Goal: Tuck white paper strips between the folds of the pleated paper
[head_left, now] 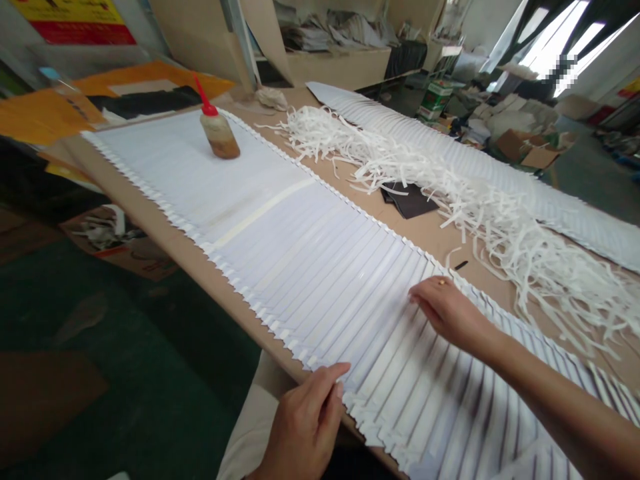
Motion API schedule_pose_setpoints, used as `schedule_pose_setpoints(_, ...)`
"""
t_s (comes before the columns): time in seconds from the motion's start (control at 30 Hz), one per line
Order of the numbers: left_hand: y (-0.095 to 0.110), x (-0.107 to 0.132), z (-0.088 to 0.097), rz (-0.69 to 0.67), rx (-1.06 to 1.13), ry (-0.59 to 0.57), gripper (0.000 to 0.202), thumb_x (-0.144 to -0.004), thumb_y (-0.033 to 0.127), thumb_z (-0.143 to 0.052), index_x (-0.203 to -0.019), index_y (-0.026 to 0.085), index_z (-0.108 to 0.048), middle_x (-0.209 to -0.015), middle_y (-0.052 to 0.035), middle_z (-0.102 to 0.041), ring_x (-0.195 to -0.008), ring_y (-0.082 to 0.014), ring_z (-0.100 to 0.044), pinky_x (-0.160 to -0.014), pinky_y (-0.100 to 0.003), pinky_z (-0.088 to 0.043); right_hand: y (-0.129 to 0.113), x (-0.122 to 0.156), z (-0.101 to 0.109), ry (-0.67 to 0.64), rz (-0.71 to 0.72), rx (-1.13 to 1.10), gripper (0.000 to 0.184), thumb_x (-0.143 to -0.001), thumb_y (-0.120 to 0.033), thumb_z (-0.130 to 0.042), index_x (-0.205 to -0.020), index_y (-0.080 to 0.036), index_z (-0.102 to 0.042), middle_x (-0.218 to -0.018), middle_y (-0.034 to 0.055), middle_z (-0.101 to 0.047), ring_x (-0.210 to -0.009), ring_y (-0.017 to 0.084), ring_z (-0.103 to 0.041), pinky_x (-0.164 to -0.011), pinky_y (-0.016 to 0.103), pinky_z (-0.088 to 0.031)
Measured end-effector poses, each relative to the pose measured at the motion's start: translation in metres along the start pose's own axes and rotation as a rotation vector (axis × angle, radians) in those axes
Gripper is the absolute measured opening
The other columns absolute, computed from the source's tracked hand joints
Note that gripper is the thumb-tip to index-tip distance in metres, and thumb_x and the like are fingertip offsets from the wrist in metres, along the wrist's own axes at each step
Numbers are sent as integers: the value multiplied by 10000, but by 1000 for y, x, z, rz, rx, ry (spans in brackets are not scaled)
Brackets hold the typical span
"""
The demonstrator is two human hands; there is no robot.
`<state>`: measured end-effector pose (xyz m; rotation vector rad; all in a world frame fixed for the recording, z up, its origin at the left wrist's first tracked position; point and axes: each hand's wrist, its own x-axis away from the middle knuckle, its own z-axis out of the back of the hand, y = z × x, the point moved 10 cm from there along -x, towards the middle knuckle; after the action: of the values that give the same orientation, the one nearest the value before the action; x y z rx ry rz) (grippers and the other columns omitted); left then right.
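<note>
A long row of overlapping white paper sheets (300,253) lies fanned along the brown table (150,220). My left hand (305,420) sits at the near edge of the row, fingers curled and pinching the corner of a sheet. My right hand (447,310) rests flat on the sheets near their far edge, fingers together and stretched out, a ring on one finger. A glue bottle (217,127) with a red nozzle stands on the far end of the row.
A heap of white paper strips (475,207) runs along the table beyond the sheets, with a dark card (410,200) under it. A second white fanned row (500,167) lies further right. Orange boards, cartons and stacked paper fill the background.
</note>
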<state>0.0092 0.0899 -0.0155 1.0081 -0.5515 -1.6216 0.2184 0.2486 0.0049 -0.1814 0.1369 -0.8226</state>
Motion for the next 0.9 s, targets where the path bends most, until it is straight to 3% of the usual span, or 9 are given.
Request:
schedule_pose_setpoints(0.07, 2, -8, -12, 71, 65, -57, 260, -1065, 205, -499, -1265, 204, -666, -937, -42, -768, -789, -164, -748, -713, -247, -612, -58, 13, -16, -125, 52, -138, 238, -1060, -185, -432, -1004, -191, -663, -898, 64, -701, -824, 201, -655, -792, 333, -480)
schedule_pose_setpoints(0.13, 2, -12, -21, 138, 133, -112, 257, -1059, 234, -524, -1271, 187, -661, -963, -52, -756, -774, -165, -715, -689, -262, -580, -102, 20, -28, -218, 81, -230, 219, -1063, -191, -434, -1029, -193, -650, -915, 57, -701, -788, 186, -663, -707, 298, -460)
schedule_pose_setpoints(0.23, -6, -10, -30, 266, 221, -181, 193, -1053, 241, -511, -1027, 180, -691, -882, -48, -732, -754, -169, -674, -642, -261, -506, -131, 20, -42, -309, 48, -279, 216, -1077, -256, -456, -990, -189, -642, -902, 61, -716, -772, 193, -690, -677, 298, -446)
schedule_pose_setpoints(0.3, -15, -4, -31, 353, 271, -213, 230, -1039, 236, -505, -879, 182, -662, -779, -31, -691, -712, -164, -638, -608, -256, -451, -133, 16, -50, -357, 2, -287, 243, -1078, -314, -482, -931, -193, -634, -863, 58, -723, -749, 198, -697, -663, 300, -435)
schedule_pose_setpoints(0.4, -29, 6, -26, 448, 349, -204, 213, -985, 224, -543, -795, 183, -631, -689, 1, -629, -654, -142, -585, -583, -243, -395, -131, 9, -57, -390, -28, -334, 258, -1061, -368, -520, -891, -207, -629, -810, 45, -729, -723, 194, -694, -643, 292, -422)
schedule_pose_setpoints(0.57, -60, 17, -15, 623, 514, -84, 219, -964, 308, -577, -779, 192, -579, -610, 36, -564, -544, -109, -501, -533, -218, -361, -117, -13, -53, -296, -99, -492, 211, -1024, -379, -550, -923, -225, -653, -808, 28, -734, -710, 176, -667, -651, 278, -444)
schedule_pose_setpoints(0.67, -74, 21, -12, 704, 611, -47, 235, -973, 375, -586, -822, 195, -579, -594, 48, -549, -497, -99, -470, -510, -213, -356, -115, -31, -61, -312, -140, -545, 199, -992, -374, -578, -886, -227, -662, -748, 11, -715, -664, 165, -634, -626, 269, -434)
schedule_pose_setpoints(0.9, -88, 25, 18, 621, 358, 2, 228, -1018, 355, -538, -894, 190, -636, -633, 31, -592, -575, -126, -567, -558, -223, -411, -119, -61, -75, -337, -139, -342, 124, -932, -291, -603, -894, -221, -697, -743, 24, -740, -635, 170, -642, -630, 274, -421)
